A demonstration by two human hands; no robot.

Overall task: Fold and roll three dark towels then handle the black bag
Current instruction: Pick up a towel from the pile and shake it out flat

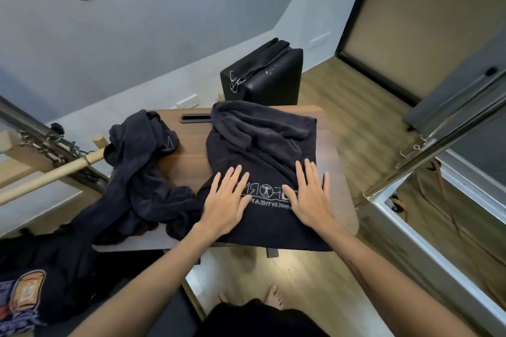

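Observation:
A dark towel (257,142) with a white printed logo lies on the small wooden table (189,150), its far part still bunched and wrinkled. My left hand (226,201) rests flat on the towel's near left, fingers spread. My right hand (310,195) presses flat on its near right, over the logo. A crumpled heap of more dark towels (139,169) lies on the table's left side and hangs over the edge. A black bag (30,282) with a colourful print sits at the lower left, partly cut off.
A black padded box (268,76) with a strap and metal clips stands on the floor behind the table. Metal frame bars (443,139) run along the right, a wooden dowel (52,172) and springs along the left. My bare feet (273,295) show below.

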